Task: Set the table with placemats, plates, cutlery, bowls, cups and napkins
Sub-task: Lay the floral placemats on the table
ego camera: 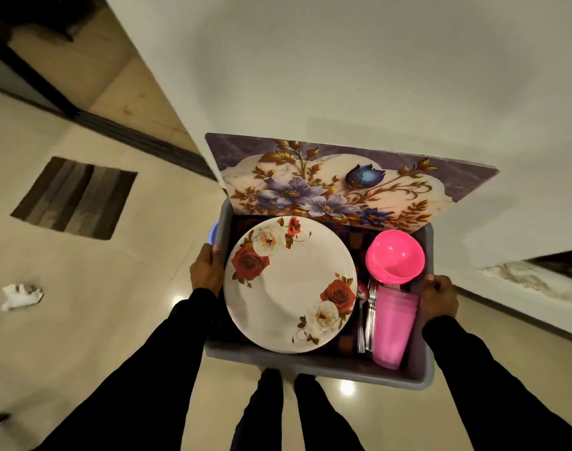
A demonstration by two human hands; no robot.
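Observation:
I carry a grey plastic tub (317,369) in front of me. My left hand (208,270) grips its left rim and my right hand (437,299) grips its right rim. Inside lies a white plate (289,284) with red and white roses. A floral placemat (340,183) with purple flowers stands on edge along the tub's far side. Pink bowls (395,257) sit at the right, with stacked pink cups (393,330) lying below them. Metal forks and spoons (367,315) lie between plate and cups. A dark woven cloth (356,240) lies under the plate.
I stand on a glossy cream tile floor (115,320). A striped brown doormat (74,198) lies at the left and a crumpled white paper (20,296) nearer. A white wall (343,76) rises ahead. A dark doorway (24,70) is at the far left.

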